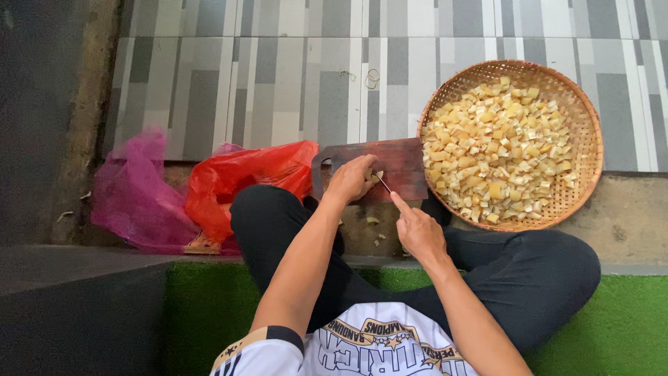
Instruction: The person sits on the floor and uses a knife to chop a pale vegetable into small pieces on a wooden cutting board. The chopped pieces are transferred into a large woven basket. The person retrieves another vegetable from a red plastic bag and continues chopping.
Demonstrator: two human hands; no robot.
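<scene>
My left hand presses a small pale yellow piece of food onto a dark wooden cutting board. My right hand grips a thin knife, index finger stretched along it, with the blade touching the piece by my left fingers. Just right of the board stands a round woven basket filled with several yellow cut cubes. A few scraps lie on the ground below the board.
A red plastic bag and a pink plastic bag lie to the left of the board. I sit cross-legged in black trousers on green artificial turf. Grey striped floor tiles stretch beyond, with rubber bands on them.
</scene>
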